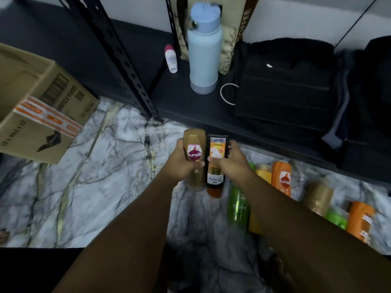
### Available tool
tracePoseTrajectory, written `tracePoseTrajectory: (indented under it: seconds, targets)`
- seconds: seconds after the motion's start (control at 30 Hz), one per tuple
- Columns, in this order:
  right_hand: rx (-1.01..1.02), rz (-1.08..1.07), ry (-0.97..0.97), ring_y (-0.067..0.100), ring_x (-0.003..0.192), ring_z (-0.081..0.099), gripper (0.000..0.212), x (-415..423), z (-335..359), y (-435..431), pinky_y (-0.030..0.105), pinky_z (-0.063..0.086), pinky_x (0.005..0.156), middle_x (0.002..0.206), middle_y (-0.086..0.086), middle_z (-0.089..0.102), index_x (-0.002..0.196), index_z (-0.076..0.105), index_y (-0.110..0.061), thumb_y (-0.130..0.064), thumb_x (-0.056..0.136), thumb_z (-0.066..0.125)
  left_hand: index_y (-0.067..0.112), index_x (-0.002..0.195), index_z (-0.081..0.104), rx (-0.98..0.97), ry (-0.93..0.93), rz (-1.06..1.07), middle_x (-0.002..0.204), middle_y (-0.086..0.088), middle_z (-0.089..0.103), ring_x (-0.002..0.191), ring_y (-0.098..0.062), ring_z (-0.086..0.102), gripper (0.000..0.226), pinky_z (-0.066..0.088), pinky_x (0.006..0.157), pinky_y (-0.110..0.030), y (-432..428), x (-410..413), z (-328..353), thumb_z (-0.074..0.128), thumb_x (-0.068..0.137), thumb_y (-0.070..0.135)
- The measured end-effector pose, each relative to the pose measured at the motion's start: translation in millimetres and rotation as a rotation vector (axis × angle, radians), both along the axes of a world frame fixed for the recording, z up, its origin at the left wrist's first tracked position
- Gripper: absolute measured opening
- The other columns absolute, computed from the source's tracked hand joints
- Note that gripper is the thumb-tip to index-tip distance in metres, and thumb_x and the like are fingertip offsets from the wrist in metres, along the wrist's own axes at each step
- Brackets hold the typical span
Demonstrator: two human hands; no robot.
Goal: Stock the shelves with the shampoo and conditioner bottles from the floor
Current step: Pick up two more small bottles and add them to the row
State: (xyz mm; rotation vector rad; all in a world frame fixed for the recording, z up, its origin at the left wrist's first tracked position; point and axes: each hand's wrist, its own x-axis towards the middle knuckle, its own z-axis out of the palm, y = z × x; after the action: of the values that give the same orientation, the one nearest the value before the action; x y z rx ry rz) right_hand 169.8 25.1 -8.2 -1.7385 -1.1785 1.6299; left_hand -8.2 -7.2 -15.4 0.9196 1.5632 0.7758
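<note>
2 bottles held side by side above floor [105,187]: left hand [182,163] fingers grip brown Sunsilk bottle [194,144]; right hand [231,163] fingers grip black Shayla bottle [216,149].

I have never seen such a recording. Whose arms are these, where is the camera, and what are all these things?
There is no machine here. A person wears one camera on the head, and it looks down at their own arms. The left hand grips a brown bottle. The right hand grips a black bottle. The two bottles are side by side above the marble floor. More bottles lie on the floor at the right, among them an orange bottle and a green bottle. Behind is a dark shelf with a blue flask on it. At the left is a cardboard box.
</note>
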Motion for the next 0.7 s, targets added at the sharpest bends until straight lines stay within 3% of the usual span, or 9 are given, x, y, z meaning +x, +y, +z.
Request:
tracePoseTrajectory:
  seconds: [0.07,0.13,0.17,0.23,0.3,0.43,0.6,0.7]
  targets:
    - [0.048,0.019,0.035,0.010,0.097,0.067,0.053,3,14,-1,0.034,0.054,0.086,0.104,-0.010,0.070,0.115,0.052,-0.030,-0.007,0.078,0.082,0.022,0.137,0.045,0.081,-0.040,-0.032,0.115,-0.013,0.069,0.096,-0.023,0.070,0.079,0.060,0.083,-0.044,2,2,12,0.077,0.075,-0.014]
    - [0.101,0.065,0.065,0.005,0.098,0.065,0.057,8,26,-4,0.026,0.052,0.083,0.106,-0.011,0.070,0.117,0.052,-0.032,0.001,0.078,0.078,0.019,0.136,0.051,0.104,-0.035,-0.040,0.113,0.005,0.071,0.106,-0.014,0.069,0.073,0.057,0.095,-0.039,-1,3,22,0.074,0.078,-0.018]
    - [0.128,0.090,0.075,0.002,0.096,0.064,0.056,11,30,-7,0.020,0.052,0.078,0.106,-0.010,0.069,0.117,0.053,-0.031,0.003,0.079,0.076,0.016,0.133,0.053,0.097,-0.024,-0.044,0.108,0.010,0.071,0.106,-0.013,0.068,0.066,0.056,0.096,-0.037,-4,3,25,0.075,0.079,-0.016]
    - [0.175,0.126,0.074,0.003,0.093,0.065,0.052,17,36,-13,0.012,0.050,0.071,0.103,-0.008,0.070,0.116,0.056,-0.026,0.007,0.080,0.074,0.014,0.126,0.056,0.081,-0.008,-0.071,0.103,0.004,0.071,0.099,-0.014,0.069,0.055,0.059,0.083,-0.030,-10,3,33,0.074,0.082,-0.014]
    - [0.206,0.135,0.072,0.006,0.096,0.067,0.050,21,38,-19,0.016,0.051,0.073,0.103,-0.006,0.071,0.114,0.058,-0.024,0.006,0.079,0.075,0.012,0.122,0.055,0.077,0.031,-0.085,0.100,0.000,0.070,0.091,-0.012,0.067,0.049,0.056,0.074,-0.024,-16,3,38,0.075,0.083,-0.011]
    - [0.252,0.130,0.033,0.008,0.098,0.067,0.047,25,38,-27,0.020,0.050,0.076,0.101,-0.008,0.071,0.109,0.060,-0.026,0.002,0.077,0.078,0.015,0.119,0.054,0.075,0.096,-0.091,0.107,-0.005,0.071,0.101,-0.022,0.069,0.048,0.055,0.091,-0.039,-22,9,46,0.080,0.082,-0.001]
    - [0.306,0.189,-0.077,0.008,0.101,0.064,0.047,28,32,-39,0.005,0.044,0.077,0.107,-0.011,0.069,0.118,0.066,-0.022,-0.008,0.078,0.085,0.008,0.117,0.058,0.102,0.149,-0.018,0.104,-0.003,0.069,0.095,-0.017,0.066,0.046,0.055,0.080,-0.027,-31,17,53,0.080,0.080,-0.006]
    - [0.378,0.155,-0.114,0.013,0.108,0.066,0.051,27,26,-47,0.022,0.050,0.092,0.113,-0.006,0.072,0.122,0.067,-0.020,-0.013,0.077,0.087,0.016,0.112,0.061,0.112,0.221,-0.040,0.103,-0.001,0.071,0.093,-0.015,0.067,0.045,0.055,0.082,-0.031,-36,13,52,0.084,0.077,-0.002]
